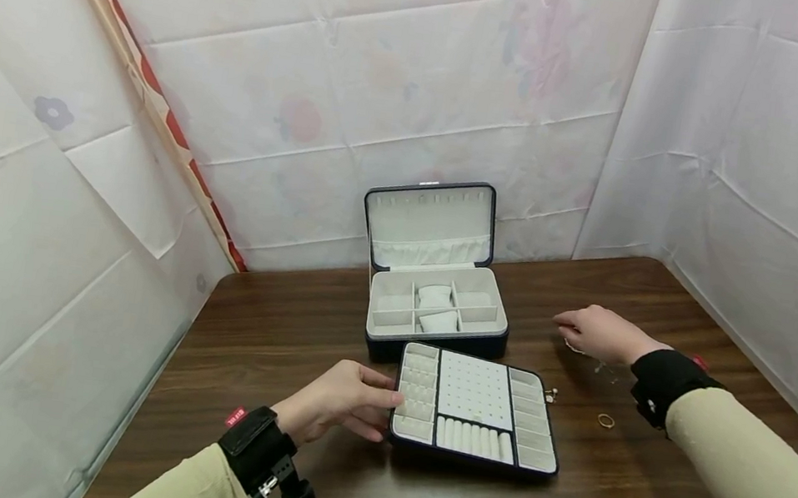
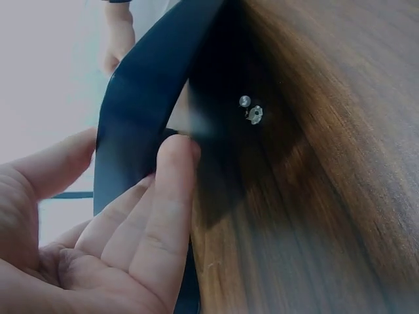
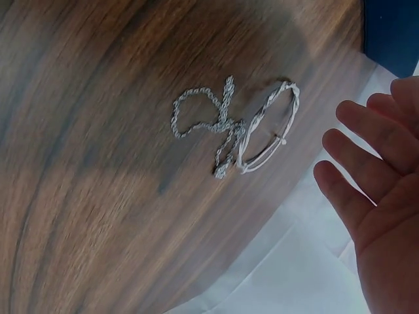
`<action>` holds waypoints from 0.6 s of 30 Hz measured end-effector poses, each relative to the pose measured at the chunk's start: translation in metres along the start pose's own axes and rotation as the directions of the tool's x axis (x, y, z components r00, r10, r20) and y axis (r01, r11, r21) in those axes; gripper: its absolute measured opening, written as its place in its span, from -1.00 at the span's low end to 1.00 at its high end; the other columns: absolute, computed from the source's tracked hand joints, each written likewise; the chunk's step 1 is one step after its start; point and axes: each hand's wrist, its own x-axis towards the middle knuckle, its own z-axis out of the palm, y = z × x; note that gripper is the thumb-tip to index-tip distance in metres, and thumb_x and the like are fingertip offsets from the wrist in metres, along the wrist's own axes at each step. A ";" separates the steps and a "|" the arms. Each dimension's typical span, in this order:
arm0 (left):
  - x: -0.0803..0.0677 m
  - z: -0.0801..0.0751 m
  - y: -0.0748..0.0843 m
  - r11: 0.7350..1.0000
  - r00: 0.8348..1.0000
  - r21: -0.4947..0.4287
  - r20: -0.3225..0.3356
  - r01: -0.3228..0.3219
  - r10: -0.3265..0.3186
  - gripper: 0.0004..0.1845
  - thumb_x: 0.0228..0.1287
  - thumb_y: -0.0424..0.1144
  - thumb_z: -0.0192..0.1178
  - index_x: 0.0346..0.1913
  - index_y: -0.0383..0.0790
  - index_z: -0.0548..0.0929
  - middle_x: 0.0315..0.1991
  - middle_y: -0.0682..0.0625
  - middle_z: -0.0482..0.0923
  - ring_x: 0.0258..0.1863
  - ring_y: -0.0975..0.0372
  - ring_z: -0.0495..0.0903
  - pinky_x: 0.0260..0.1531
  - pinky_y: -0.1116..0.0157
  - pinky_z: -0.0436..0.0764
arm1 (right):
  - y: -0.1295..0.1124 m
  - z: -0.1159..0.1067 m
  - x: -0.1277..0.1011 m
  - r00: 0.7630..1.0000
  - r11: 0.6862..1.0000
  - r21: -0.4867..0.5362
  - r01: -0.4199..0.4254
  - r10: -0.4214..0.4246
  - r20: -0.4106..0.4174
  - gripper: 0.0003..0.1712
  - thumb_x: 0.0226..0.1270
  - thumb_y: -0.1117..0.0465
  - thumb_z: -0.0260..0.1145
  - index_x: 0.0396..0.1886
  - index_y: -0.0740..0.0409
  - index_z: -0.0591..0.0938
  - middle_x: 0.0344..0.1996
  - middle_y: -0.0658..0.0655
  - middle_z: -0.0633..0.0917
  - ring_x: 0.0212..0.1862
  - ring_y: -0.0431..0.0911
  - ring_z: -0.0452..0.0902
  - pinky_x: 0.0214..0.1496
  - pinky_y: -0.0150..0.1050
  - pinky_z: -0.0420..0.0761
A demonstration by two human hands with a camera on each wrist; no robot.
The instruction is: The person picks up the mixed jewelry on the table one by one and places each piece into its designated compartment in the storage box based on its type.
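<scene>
My left hand grips the left edge of a jewelry tray, thumb on top and fingers beneath. Small compartments, a dotted white panel and ring rolls fill the tray, which tilts beside the open jewelry box. In the left wrist view, the tray's dark side lies between thumb and fingers. Over the table on the right, my right hand holds nothing, its fingers loosely extended. Near it lie a twisted silver bracelet and a silver rope chain, side by side on the wood.
The box lid stands upright at the back; two white cushions sit in the box's compartments. A gold ring and pearl earrings lie right of the tray. White sheeting hangs around the wooden table.
</scene>
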 end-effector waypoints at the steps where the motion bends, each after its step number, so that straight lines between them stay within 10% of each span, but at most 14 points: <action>1: 0.001 0.001 0.000 1.000 1.000 0.009 -0.005 0.003 -0.003 -0.34 0.27 -0.16 0.43 0.29 -0.52 0.51 -0.16 -0.21 0.77 -0.27 0.06 0.79 -0.33 0.13 0.77 | 0.000 -0.001 -0.001 1.000 1.000 0.001 -0.001 0.001 -0.002 -0.61 0.56 0.26 0.15 0.22 0.38 0.61 0.00 0.30 0.74 -0.15 -0.06 0.64 -0.03 0.07 0.65; 18: 0.022 0.018 0.014 0.994 0.999 0.109 0.027 0.016 -0.019 -0.62 0.31 0.01 0.37 -0.18 -0.31 0.66 -0.35 -0.17 0.78 -0.42 0.05 0.79 -0.56 0.33 0.54 | 0.009 -0.007 -0.012 0.999 1.000 0.000 0.021 -0.021 -0.027 -0.64 0.56 0.27 0.14 0.17 0.39 0.64 -0.03 0.28 0.76 -0.11 -0.02 0.70 0.00 0.10 0.66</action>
